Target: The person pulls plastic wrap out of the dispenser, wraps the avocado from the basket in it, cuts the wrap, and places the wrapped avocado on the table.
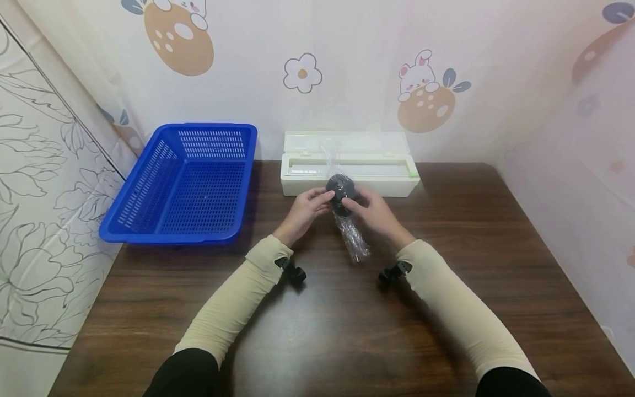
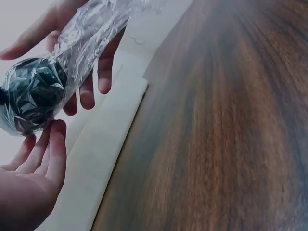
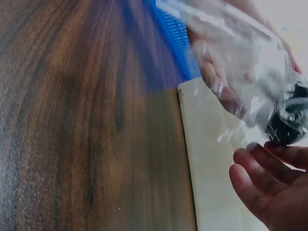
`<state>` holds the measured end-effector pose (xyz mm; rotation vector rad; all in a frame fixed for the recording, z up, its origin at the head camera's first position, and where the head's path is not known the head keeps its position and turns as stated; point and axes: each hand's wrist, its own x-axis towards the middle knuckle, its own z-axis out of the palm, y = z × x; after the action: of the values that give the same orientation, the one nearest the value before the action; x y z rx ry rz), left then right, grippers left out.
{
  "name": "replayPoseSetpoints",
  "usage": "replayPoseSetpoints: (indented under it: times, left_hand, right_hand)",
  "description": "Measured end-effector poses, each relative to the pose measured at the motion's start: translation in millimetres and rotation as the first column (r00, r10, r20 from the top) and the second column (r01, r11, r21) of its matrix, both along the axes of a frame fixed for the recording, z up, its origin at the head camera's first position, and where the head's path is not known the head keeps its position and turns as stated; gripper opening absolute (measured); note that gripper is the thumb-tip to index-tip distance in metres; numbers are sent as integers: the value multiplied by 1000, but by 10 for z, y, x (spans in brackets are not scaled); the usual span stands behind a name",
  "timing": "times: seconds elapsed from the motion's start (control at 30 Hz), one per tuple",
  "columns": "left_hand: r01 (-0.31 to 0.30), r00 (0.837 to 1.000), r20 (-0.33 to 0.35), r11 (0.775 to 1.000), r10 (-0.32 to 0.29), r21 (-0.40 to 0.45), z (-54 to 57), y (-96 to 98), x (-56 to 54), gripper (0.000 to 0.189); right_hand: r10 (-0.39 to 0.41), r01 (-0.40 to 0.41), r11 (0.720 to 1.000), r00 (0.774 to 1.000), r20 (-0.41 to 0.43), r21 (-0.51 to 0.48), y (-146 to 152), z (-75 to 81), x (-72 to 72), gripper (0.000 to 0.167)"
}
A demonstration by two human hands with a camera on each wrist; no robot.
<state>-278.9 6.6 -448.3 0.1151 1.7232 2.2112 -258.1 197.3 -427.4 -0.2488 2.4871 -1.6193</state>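
Between both hands is a dark, round object (image 1: 341, 186) wrapped in clear plastic film, its kind hidden by the glossy wrap. My left hand (image 1: 306, 212) holds its left side between thumb and fingers. From the right, my right hand (image 1: 375, 214) grips it with the thumb on the near face. A twisted tail of the clear film (image 1: 354, 241) hangs toward me, and a shorter end sticks up on the far side. In the left wrist view the film (image 2: 94, 41) runs past the right hand's fingers from the dark ball (image 2: 36, 91).
Just behind the hands stands a long white box (image 1: 310, 187) with its lid (image 1: 347, 143) raised, seemingly a film dispenser. A blue slotted basket (image 1: 233, 237) sits at the left on the dark wooden table (image 1: 327, 331). A patterned curtain (image 1: 347, 99) hangs along the back edge.
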Motion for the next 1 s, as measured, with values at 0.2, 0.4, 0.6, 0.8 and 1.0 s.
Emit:
replayPoseSetpoints:
  times: [0.2,0.4,0.6,0.8,1.0]
  left_hand:
    - [11,994,107,988,-28,154,7,-50,-8,25]
    - [40,993,103,987,-56,155,31,-128,13,13]
    - [61,996,68,996,-65,63,91,-191,73,39]
    - [92,995,31,995,-93,48,190,-201,159,44]
    - [114,993,-20,993,-115,-13,277,-199,252,45]
  right_hand:
    - [-48,46,998,998,39,41,49,26,8,62]
    - [-75,75,996,997,2,56,93,90,38,58]
    - [-74,75,997,997,-13,32,72,216,117,54]
    - [-24,24,1000,1000,-7,-14,-17,299,203,53]
    - [-19,19,1000,1000,-21,3,-24,331,268,50]
